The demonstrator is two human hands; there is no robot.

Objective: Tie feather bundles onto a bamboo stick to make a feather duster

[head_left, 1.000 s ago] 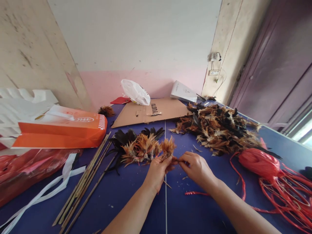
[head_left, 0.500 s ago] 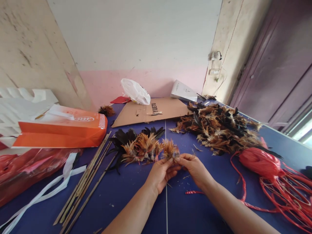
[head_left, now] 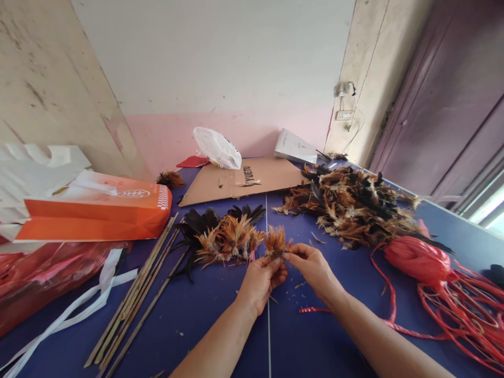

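A small bunch of orange-brown feathers (head_left: 275,239) stands up from my left hand (head_left: 263,278), whose thumb and fingers are closed around its base. My right hand (head_left: 312,266) meets it from the right, thumb and forefinger pinched at the lower right edge of the same bunch. Fingers hide the lower ends of the feathers. Just left of the bunch lie feather bundles (head_left: 230,237), orange-brown with black feathers behind and pink ties low down. Farther right spreads a heap of loose brown and black feathers (head_left: 354,207).
Thin sticks (head_left: 136,299) lie left of my left arm, beside an orange paper bag (head_left: 94,220) and white straps (head_left: 90,310). At right is a bundle of red plastic twine (head_left: 419,262), one strand reaching under my right forearm. Flat cardboard (head_left: 275,176) lies at the back.
My right hand has moved left and up, from below the feathers to their edge. The bunch dipped slightly and fanned. The view has shifted a little.
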